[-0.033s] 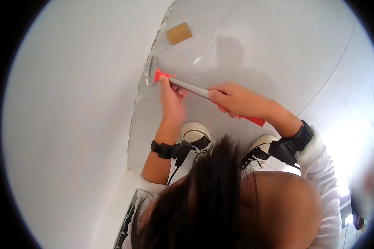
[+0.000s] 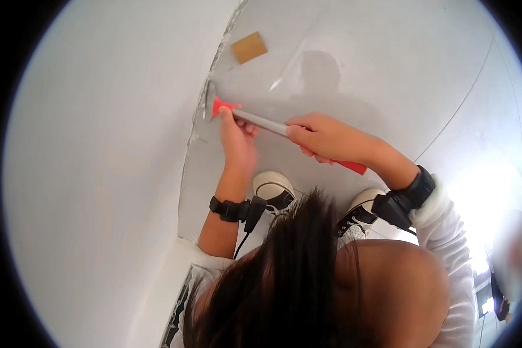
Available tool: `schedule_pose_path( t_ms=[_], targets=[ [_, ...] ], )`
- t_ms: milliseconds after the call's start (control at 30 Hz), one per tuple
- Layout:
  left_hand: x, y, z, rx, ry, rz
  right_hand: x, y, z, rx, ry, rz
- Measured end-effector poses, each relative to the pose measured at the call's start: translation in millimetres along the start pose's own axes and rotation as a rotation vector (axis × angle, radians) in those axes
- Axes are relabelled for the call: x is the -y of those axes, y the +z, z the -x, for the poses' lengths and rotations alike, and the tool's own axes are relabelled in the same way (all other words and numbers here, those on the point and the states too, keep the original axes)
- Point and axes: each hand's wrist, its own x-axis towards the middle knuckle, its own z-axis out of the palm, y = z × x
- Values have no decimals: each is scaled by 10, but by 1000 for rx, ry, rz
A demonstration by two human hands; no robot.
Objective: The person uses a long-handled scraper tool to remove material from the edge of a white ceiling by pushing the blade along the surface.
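I hold a long-handled scraper (image 2: 264, 122) with a grey shaft, a red head and a red grip end. My right hand (image 2: 333, 139) is wrapped round the shaft and the upper grip. Close behind the red head, my left hand (image 2: 236, 136) grips the shaft, thumb on top. The flat blade (image 2: 209, 100) lies at the rough seam (image 2: 195, 124) where the white wall meets the grey floor. Whether its edge is under the wall's rim I cannot tell.
A tan, roughly square flat piece (image 2: 249, 47) lies on the grey floor (image 2: 388, 69) beyond the blade. The white wall (image 2: 110, 127) rises along the left. My two black-and-white shoes (image 2: 274, 187) are just below my hands. Pale chips cling along the seam.
The scraper and both hands have shifted slightly left, bringing the blade closer to the wall. My grip on it is the same.
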Motion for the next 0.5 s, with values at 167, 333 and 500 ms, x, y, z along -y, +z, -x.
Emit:
schedule_pose_path(
  t_ms=[167, 333, 500],
  targets=[
    [-64, 63, 28, 0, 32, 12, 104, -3, 52, -14, -25, 63],
    [-133, 151, 37, 3, 37, -21, 150, -25, 131, -48, -11, 49],
    [-146, 107, 12, 6, 53, -62, 145, 3, 132, -41, -20, 33]
  ],
)
